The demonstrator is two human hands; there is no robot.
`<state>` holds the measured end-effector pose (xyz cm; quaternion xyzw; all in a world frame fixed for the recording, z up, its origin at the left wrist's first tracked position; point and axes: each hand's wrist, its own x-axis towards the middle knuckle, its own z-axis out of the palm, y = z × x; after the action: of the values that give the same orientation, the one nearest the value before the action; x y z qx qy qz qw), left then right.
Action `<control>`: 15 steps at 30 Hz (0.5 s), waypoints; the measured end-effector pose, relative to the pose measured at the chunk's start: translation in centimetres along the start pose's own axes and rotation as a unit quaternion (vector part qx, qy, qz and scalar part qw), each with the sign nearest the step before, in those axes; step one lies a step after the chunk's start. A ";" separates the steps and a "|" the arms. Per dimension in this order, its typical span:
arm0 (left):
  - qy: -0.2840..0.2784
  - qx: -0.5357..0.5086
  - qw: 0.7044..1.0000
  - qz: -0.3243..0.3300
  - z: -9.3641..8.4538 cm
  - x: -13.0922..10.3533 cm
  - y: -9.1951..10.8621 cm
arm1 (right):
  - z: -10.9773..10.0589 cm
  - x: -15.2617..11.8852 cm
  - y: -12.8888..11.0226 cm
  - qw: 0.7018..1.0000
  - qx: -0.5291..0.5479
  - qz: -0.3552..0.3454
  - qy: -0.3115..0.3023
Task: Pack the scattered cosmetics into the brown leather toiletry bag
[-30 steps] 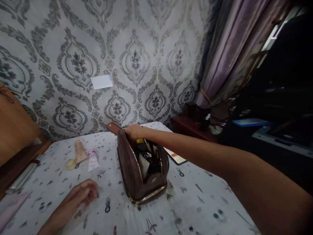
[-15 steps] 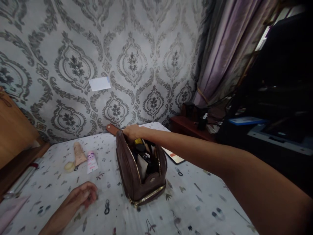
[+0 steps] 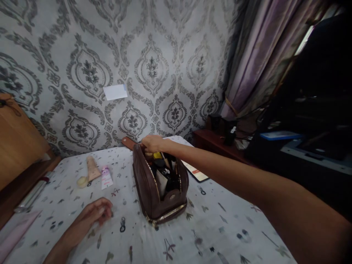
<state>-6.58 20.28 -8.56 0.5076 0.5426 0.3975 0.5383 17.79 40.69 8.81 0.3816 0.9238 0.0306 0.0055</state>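
Observation:
A dark brown makeup bag (image 3: 144,183) stands unzipped on the patterned cloth, with its gold zippers showing. Inside it I see a round black item (image 3: 159,162), something yellow (image 3: 157,155), a pale flat piece (image 3: 161,182) and other dark items too dim to name. My right hand (image 3: 152,143) reaches across to the bag's far end, its fingers curled over the rim there; the fingertips are partly hidden. My left hand (image 3: 95,212) hovers left of the bag, loosely curved and holding nothing. Beyond it lie a beige tube (image 3: 92,168) and a white-and-pink tube (image 3: 106,178).
A small round pale jar (image 3: 82,182) sits beside the beige tube. A tablet-like device (image 3: 196,172) lies right of the bag, partly under my forearm. Wooden furniture (image 3: 22,143) borders the left, with a pink flat item (image 3: 16,234) near it. The papered wall closes off the back.
The view has shifted slightly, so everything sits a little further right. My right hand stays at the bag's far end, and my left hand stays beside the bag.

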 end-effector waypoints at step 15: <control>0.232 -0.020 0.968 0.088 -1.1 0.1 0.4 | 4.3 -11.6 -14.5 0.843 0.218 -0.410 0.272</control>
<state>-7.62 20.60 -8.08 0.4365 0.5978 0.5611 0.3705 15.99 22.48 3.51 -0.0640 0.9433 -0.0742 -0.3171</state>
